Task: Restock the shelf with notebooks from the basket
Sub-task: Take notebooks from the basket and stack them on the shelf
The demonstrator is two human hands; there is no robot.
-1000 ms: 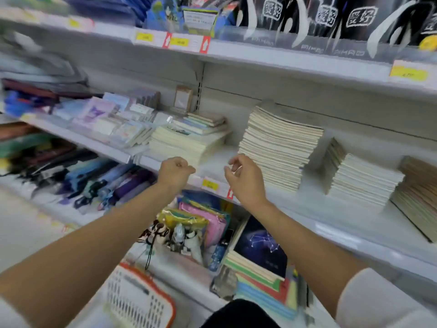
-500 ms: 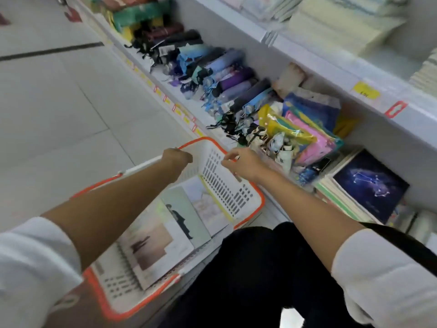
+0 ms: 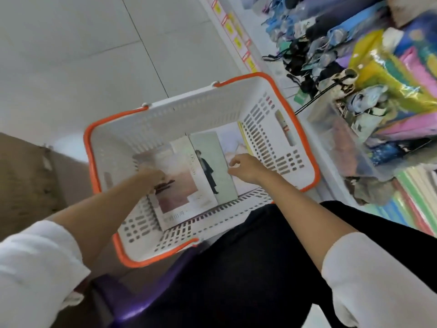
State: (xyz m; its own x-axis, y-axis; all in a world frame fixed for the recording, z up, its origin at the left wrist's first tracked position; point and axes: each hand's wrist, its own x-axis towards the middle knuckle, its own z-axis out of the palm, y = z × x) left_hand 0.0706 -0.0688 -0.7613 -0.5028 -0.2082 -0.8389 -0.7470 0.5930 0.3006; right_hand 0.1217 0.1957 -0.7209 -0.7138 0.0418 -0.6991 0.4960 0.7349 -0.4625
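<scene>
Reaching into orange-rimmed white slotted plastic basket point(image 3: 189, 110)
Left hand point(image 3: 152, 175) blurred, right hand point(image 3: 247, 169) curled over glossy picture-cover notebooks point(image 3: 179, 192); both grips unclear.

My head camera, the only view, looks steeply down from near into the basket point(image 3: 201, 107) before me

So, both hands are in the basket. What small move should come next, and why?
Probably close the right hand on the green notebook beside its fingers and lift it. The notebooks lie loose in the basket, and neither hand plainly grips one yet; the left hand is blurred.
</scene>
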